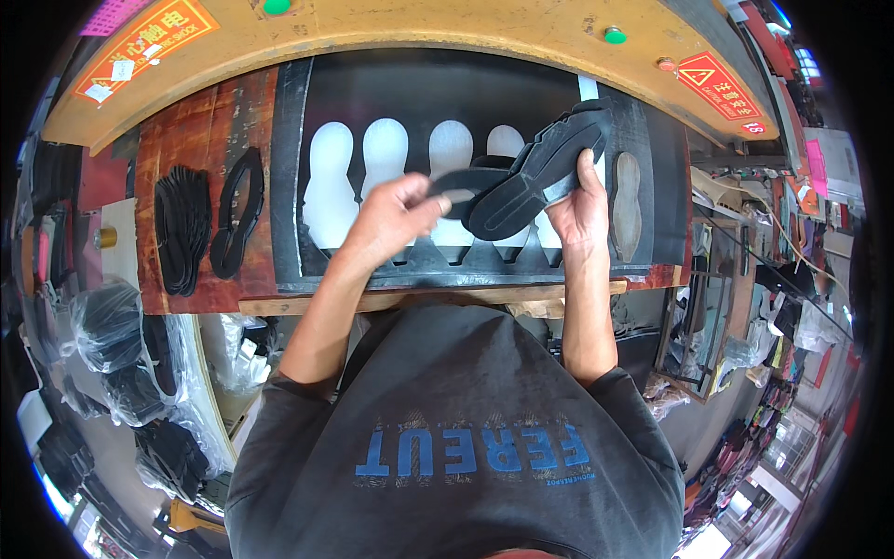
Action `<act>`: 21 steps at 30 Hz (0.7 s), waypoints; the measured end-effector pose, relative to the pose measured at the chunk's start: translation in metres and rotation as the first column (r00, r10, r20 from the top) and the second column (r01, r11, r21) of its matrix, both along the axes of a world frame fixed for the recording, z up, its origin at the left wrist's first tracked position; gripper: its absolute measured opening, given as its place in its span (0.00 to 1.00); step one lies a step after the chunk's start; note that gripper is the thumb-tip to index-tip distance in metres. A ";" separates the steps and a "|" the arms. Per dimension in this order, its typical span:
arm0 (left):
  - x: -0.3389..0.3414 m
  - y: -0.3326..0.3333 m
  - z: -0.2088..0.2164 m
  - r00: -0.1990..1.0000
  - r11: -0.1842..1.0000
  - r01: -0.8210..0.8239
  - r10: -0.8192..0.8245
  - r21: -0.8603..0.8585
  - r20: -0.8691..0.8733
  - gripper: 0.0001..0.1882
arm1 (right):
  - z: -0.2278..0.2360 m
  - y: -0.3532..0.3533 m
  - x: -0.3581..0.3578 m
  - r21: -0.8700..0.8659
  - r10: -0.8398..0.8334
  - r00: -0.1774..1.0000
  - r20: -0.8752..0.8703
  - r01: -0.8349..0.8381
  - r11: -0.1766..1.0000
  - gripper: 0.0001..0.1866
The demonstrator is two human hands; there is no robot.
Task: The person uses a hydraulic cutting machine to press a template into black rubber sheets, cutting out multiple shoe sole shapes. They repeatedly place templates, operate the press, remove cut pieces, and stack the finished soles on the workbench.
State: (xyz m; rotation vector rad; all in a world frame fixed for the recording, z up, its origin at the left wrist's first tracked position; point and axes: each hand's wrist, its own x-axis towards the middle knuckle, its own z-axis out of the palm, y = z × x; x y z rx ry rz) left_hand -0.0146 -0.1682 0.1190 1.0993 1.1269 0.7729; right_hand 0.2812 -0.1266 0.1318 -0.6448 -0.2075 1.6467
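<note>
My right hand [579, 207] grips a bundle of black shoe soles [531, 182], held tilted over the work surface with the thumb on top. My left hand [399, 216] is closed, its thumb and fingers pinching the curved end of a black sole piece [453, 182] at the bundle's left side. Beneath both hands lies a black sheet [424, 93] with several white sole-shaped areas [332, 177] in a row. The hands and the bundle partly cover those on the right. Whether these are cut-outs or separate pieces I cannot tell.
Black sole pieces [182, 228] are stacked at the left, beside a single black sole outline [238, 214]. A grey sole shape [628, 205] lies at the right. Across the back runs a yellow machine beam [419, 28] with green buttons [615, 35] and warning labels. A wooden strip [503, 294] edges the front.
</note>
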 end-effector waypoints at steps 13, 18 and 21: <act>0.038 0.027 0.031 0.957 0.855 0.220 -0.097 0.470 -0.272 0.49 | 0.015 0.004 -0.034 0.252 0.053 0.994 0.096 -0.076 0.965 0.31; 0.024 0.034 0.040 0.896 0.885 0.242 -0.047 0.398 -0.442 0.17 | -0.014 0.006 -0.040 0.311 -0.004 0.995 0.099 -0.027 0.950 0.31; -0.002 0.045 0.036 0.761 0.769 0.401 0.023 0.498 -0.649 0.17 | -0.038 0.003 -0.024 0.315 0.030 0.989 0.142 -0.073 0.946 0.22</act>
